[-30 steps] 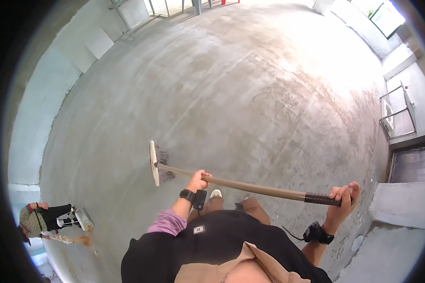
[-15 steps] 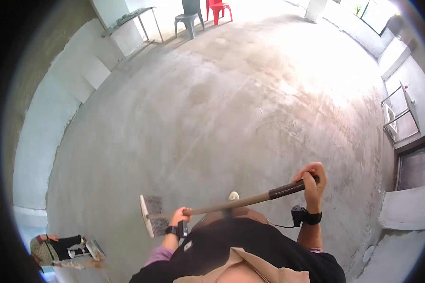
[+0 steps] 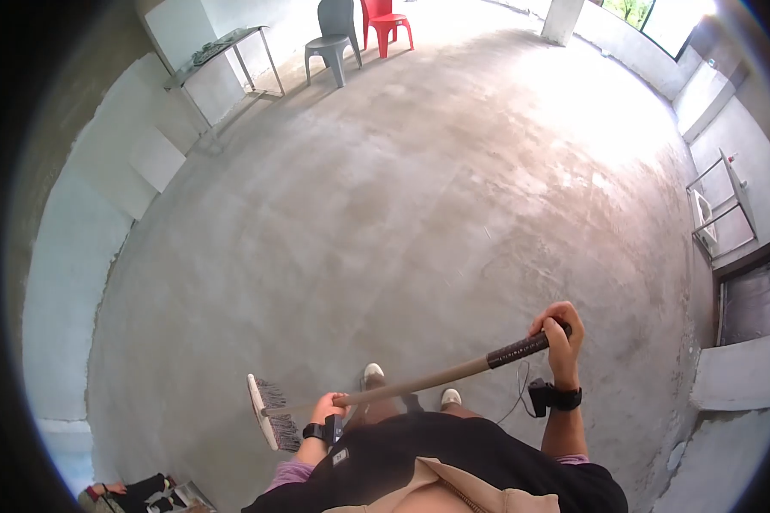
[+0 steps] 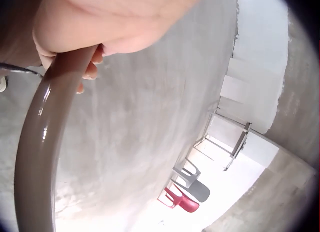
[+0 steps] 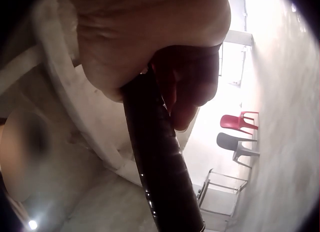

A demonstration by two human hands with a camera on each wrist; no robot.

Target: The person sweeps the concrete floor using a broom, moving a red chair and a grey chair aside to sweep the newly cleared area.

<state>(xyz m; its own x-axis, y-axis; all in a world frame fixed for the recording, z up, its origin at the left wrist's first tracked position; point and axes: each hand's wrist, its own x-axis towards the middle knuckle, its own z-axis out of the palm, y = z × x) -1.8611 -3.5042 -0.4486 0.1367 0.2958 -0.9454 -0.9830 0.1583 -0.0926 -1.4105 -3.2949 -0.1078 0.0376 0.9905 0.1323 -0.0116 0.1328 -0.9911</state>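
A broom with a white head (image 3: pixel 262 412) and dark bristles is at the person's left, low over the grey floor. Its brown handle (image 3: pixel 419 382) slants across the front of the body, up to a dark wrapped grip (image 3: pixel 515 349) at the right. The left hand (image 3: pixel 327 407) holds the handle near the broom head; in the left wrist view, its fingers curl round the glossy brown handle (image 4: pixel 42 142). At the top end, the right hand (image 3: pixel 561 333) grips the dark wrapping, and the right wrist view shows that hand (image 5: pixel 155 22) wrapped over the end.
Grey concrete floor (image 3: pixel 342 239) spreads ahead. A grey chair (image 3: pixel 329 44), a red chair (image 3: pixel 387 21) and a metal-framed table (image 3: pixel 231 43) stand at the far side. Another person (image 3: pixel 128 494) is at the lower left. A metal frame (image 3: pixel 723 205) stands along the right wall.
The broom head has come back toward the body on the left, and the right hand has moved left and forward. The feet have shifted. More of the far chairs shows.
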